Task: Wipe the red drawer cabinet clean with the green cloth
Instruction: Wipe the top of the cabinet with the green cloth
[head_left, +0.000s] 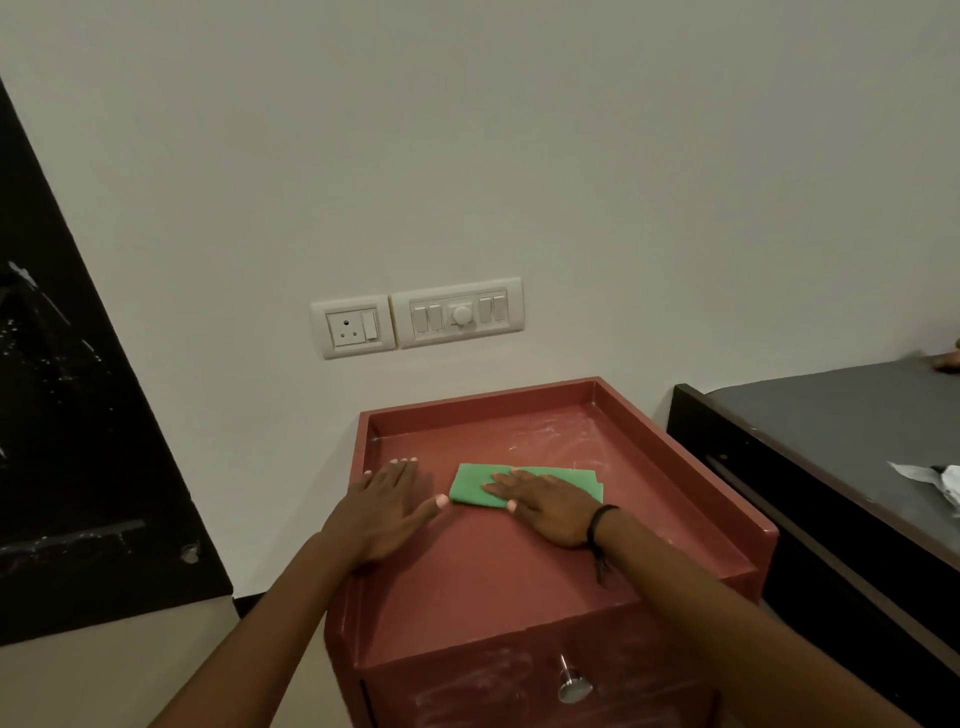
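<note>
Green cloth (524, 486) — folded, lying on the red drawer cabinet (519, 566) top, right hand (550, 506) pressing flat on it, fingers spread; left hand (387, 512) resting open beside it — palm down.

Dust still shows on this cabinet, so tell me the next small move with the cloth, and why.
Probably slide the right hand, flat on the green cloth, away toward the back right corner of the red cabinet top. Whitish streaks remain there, while the surface nearer the left hand looks clean.
</note>
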